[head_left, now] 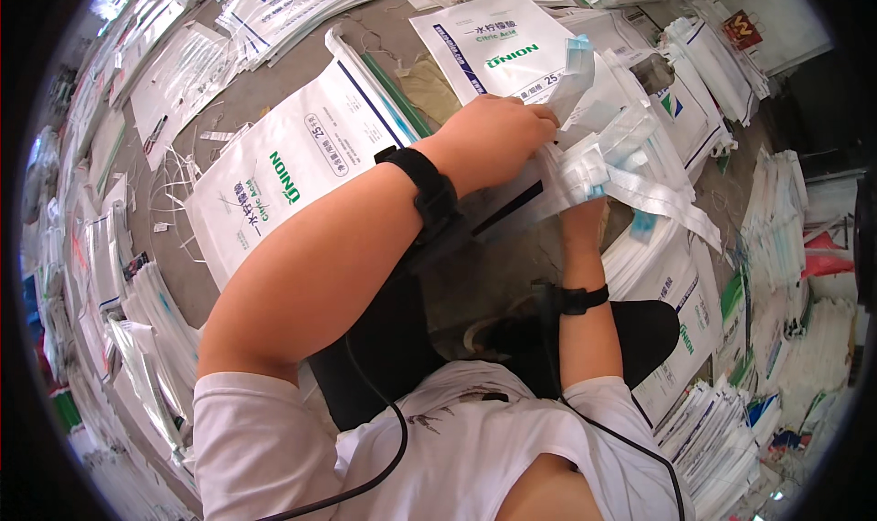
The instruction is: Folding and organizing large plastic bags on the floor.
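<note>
My left hand (513, 135) reaches across in front of me, its fingers curled closed on the edge of a translucent plastic bag (512, 212) with a dark stripe. My right hand (583, 217) is behind a crumpled bunch of clear and pale blue plastic (583, 169); its fingers are hidden. A pale strip (665, 203) trails from this bunch to the right. Just beyond my left hand lies a white printed sack (489, 50) with green lettering. A similar flat sack (288, 151) lies under my left forearm.
Stacks of flattened white sacks (292, 14) ring me at the back and left. On the right stand more folded bundles (772, 233), with a sack pile (671, 311) beside my right knee. Loose white strings (169, 178) lie on the brown floor (178, 247).
</note>
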A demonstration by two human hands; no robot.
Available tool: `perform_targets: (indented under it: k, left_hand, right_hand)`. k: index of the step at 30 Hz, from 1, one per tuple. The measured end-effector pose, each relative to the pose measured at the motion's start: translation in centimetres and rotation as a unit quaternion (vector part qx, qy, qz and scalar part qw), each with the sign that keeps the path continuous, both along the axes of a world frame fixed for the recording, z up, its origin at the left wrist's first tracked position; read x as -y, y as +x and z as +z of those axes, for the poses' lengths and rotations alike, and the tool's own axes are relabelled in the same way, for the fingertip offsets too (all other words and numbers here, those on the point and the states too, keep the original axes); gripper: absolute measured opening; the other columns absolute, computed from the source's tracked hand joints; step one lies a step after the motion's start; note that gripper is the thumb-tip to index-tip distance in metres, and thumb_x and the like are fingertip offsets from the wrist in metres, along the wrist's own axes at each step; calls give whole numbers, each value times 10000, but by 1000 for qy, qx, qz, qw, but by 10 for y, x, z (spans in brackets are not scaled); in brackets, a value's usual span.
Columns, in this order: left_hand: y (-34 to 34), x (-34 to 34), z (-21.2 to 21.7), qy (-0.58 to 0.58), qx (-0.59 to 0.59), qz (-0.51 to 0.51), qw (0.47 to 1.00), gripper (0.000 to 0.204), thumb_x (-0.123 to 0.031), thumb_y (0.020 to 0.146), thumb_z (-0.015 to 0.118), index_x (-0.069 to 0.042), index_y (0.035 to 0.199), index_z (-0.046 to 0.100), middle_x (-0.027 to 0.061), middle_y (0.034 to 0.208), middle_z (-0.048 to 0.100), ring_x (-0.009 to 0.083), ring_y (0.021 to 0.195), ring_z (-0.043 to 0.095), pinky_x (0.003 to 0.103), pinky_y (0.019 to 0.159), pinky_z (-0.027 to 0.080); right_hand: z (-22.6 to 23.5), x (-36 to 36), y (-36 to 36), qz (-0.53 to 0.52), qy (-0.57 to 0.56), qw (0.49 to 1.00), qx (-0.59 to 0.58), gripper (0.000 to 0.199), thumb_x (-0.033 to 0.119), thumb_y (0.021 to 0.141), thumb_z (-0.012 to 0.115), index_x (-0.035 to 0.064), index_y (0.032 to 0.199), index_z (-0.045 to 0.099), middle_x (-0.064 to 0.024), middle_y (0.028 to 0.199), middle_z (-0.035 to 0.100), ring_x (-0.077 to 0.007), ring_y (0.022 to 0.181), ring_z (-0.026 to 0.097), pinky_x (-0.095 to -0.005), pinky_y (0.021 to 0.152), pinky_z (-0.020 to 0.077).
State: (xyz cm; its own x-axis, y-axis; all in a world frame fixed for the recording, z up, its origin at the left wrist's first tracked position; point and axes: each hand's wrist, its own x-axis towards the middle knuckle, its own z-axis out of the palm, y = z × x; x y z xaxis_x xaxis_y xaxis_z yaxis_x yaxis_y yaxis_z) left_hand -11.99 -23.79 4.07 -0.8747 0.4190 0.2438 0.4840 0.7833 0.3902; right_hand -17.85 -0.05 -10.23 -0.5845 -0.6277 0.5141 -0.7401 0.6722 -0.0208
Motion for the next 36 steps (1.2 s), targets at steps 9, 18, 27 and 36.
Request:
perform_targets:
  k: [9,18,27,36]
  left_hand:
    - [3,6,5,-13,10,21,1000,231,-15,810,618,-56,1034,660,84,1186,649,338,1026,629,440,885,502]
    - [6,1,7,52,49,-18,997,186,-73,829,648,-79,1014,634,107,1085,672,359,1019,623,465,868,489]
    - [8,6,11,-9,49,-39,998,264,-111,839,668,-108,1102,657,122,997,673,353,1013,608,455,878,481]
    - [5,9,5,-31,32,-50,998,222,-126,840,676,-101,1059,645,124,980,680,347,1011,613,455,893,474]
  right_hand:
    - [21,38,48,-72,-515,817,249,288,106,895,657,-36,1145,636,-84,1079,665,-169,957,615,-315,844,496]
    - [11,-4,33,58,-346,884,308,335,240,1003,535,9,1238,596,-139,1167,642,-238,1086,615,-366,933,479]
    - [77,30,3,71,-282,848,443,384,190,915,691,23,1241,577,-78,907,698,-119,811,650,-276,739,519]
    - [56,29,-25,172,-178,941,230,219,140,840,741,77,1009,617,-96,901,621,-197,881,607,-320,776,505]
